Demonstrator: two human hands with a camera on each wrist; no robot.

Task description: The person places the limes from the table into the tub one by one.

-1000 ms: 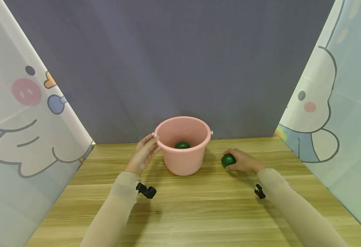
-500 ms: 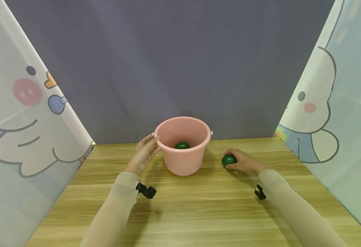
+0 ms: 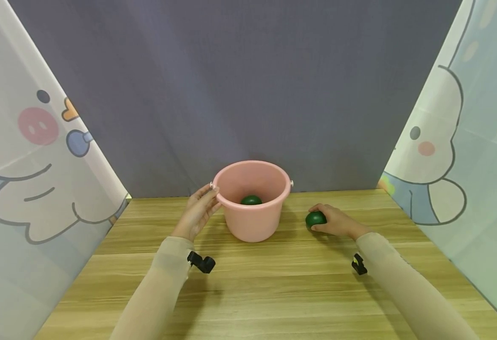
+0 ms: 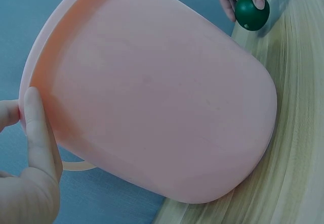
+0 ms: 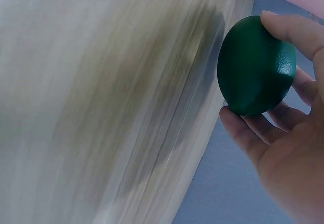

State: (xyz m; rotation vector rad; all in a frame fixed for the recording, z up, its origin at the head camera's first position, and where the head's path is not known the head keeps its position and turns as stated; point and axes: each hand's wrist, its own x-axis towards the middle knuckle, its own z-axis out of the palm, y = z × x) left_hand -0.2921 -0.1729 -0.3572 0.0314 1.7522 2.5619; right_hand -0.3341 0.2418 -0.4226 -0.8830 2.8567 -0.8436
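A pink bucket [image 3: 252, 222] stands upright on the wooden table near its back edge. My left hand [image 3: 198, 212] pinches its rim at the left side, by the white handle knob [image 3: 212, 184]. In the left wrist view, a finger [image 4: 38, 133] lies along the bucket's outer wall just under the rim. Inside the bucket a dark green round thing [image 3: 251, 200] shows, its lower part hidden by the front wall. Right of the bucket, my right hand [image 3: 334, 222] grips a glossy dark green ball [image 5: 255, 67] between thumb and fingertips, close over the table.
The wooden table [image 3: 256, 293] spreads in front of the bucket and to both sides. A dark grey curtain [image 3: 240, 94] hangs right behind it. Cartoon-printed sheets flank the table, one at the left [image 3: 23, 203] and one at the right [image 3: 477, 179].
My right hand and the green ball have shifted very slightly to the right. The left hand and the bucket look unchanged.
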